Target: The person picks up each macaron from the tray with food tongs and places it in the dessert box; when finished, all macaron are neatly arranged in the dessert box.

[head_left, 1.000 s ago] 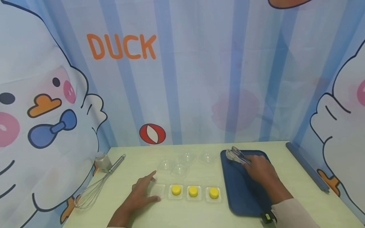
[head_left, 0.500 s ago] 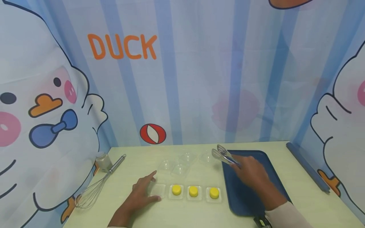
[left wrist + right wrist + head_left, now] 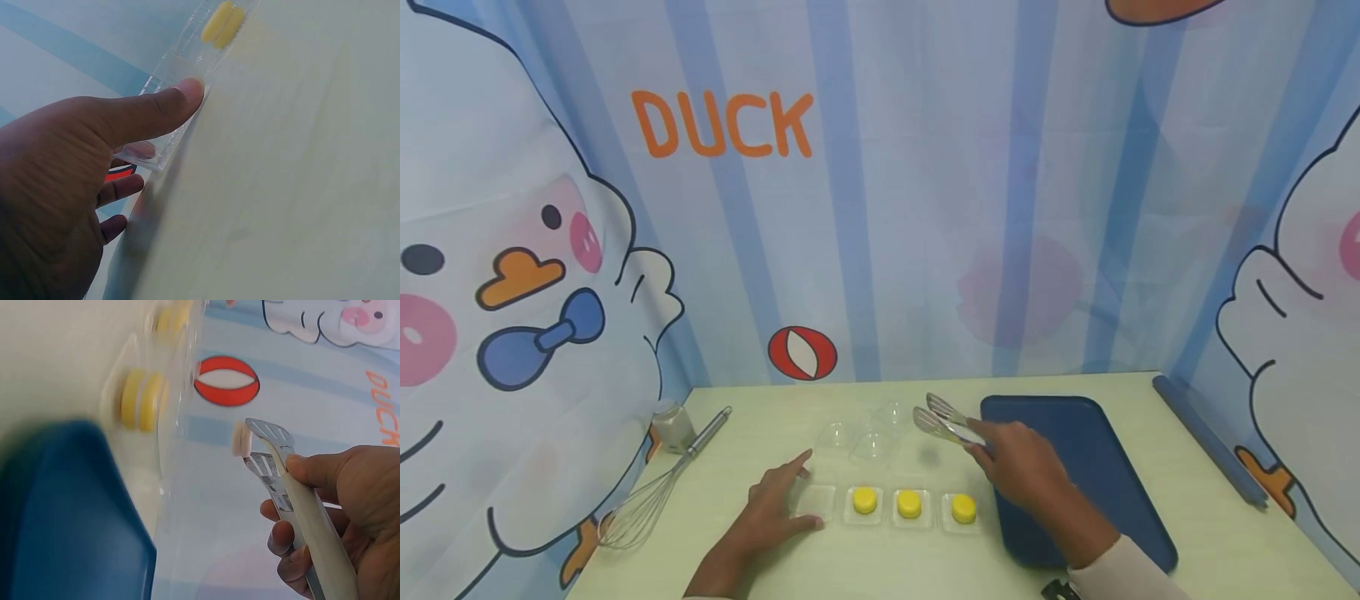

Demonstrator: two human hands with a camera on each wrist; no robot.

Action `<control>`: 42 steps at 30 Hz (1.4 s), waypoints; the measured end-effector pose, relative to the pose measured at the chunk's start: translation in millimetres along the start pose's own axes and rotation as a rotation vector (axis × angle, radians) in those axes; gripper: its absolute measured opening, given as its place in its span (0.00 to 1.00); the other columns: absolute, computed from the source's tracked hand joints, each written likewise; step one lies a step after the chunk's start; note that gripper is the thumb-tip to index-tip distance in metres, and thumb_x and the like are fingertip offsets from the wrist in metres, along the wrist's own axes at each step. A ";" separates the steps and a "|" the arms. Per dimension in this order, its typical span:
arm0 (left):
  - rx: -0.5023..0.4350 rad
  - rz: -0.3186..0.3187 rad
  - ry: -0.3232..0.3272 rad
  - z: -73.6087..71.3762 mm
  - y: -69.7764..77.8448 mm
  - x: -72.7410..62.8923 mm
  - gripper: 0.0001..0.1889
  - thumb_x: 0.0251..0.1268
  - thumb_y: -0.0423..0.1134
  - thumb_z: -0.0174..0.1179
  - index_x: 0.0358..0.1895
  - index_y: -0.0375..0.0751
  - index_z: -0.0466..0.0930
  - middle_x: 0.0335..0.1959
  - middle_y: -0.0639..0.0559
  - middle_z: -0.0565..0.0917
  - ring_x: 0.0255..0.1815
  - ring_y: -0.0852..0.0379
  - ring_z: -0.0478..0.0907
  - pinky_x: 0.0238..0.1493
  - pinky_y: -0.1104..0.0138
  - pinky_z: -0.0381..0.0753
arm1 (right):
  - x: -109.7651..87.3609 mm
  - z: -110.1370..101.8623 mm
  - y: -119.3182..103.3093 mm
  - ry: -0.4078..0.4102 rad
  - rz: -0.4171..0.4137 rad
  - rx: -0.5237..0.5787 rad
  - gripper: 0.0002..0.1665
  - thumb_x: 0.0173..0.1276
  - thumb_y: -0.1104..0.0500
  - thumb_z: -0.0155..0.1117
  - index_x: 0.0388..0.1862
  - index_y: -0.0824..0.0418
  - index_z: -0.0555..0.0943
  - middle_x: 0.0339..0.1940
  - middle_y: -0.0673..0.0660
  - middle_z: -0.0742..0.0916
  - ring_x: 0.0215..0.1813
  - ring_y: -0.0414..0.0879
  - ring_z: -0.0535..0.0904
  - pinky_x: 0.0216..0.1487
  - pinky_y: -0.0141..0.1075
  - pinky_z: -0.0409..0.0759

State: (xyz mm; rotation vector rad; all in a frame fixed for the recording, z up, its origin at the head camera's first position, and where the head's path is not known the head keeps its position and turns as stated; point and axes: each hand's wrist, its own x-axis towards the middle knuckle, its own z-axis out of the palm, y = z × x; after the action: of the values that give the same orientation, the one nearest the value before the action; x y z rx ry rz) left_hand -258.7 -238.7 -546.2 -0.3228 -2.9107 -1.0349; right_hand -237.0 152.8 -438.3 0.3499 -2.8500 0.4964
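Note:
My left hand (image 3: 770,507) grips an unfilled clear plastic box base (image 3: 822,502) by its edges, thumb in front and index finger behind. Beside it in a row stand three more bases, each bearing a yellow macaron (image 3: 864,500); the others are a middle macaron (image 3: 908,503) and a right macaron (image 3: 963,508). Metal tongs (image 3: 294,500) are held in my right hand (image 3: 1026,467), above the table behind the row. Between the tongs' tips in the right wrist view is a pale pink macaron (image 3: 241,439), too faint to make out in the head view.
Clear domed lids (image 3: 872,446) lie behind the row. A dark blue tray (image 3: 1120,500) is under my right forearm. A whisk (image 3: 658,492) and a glass jar (image 3: 673,427) stand at the left; a blue-grey roll (image 3: 1210,442) lies along the right edge.
My right hand has carried the tongs leftward from over the blue tray to near the clear lids; the rightmost lid no longer shows behind them. My left hand stays put.

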 end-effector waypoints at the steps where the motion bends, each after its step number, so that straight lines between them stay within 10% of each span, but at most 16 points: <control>1: 0.001 -0.001 -0.001 0.1 0.1 0.0 0.58 0.49 0.47 0.88 0.86 0.52 0.64 0.64 0.52 0.83 0.74 0.42 0.73 0.75 0.32 0.63 | 0.3 1.7 -3.7 -0.004 0.000 0.005 0.26 0.77 0.50 0.72 0.71 0.53 0.86 0.50 0.57 0.95 0.34 0.44 0.81 0.30 0.41 0.74; 42: 0.013 0.059 0.010 -2.7 -2.8 -1.4 0.61 0.49 0.51 0.87 0.87 0.49 0.61 0.68 0.49 0.83 0.76 0.39 0.72 0.72 0.33 0.64 | 5.7 72.5 -112.6 -0.082 -0.288 0.032 0.21 0.74 0.48 0.76 0.64 0.47 0.90 0.45 0.48 0.96 0.34 0.36 0.84 0.31 0.35 0.77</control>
State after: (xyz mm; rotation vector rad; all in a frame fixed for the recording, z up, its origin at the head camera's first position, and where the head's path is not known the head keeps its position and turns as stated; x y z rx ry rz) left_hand -258.0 -242.8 -546.0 -0.3993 -2.8790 -1.0056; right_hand -225.0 22.9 -469.3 0.7885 -2.8037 0.4789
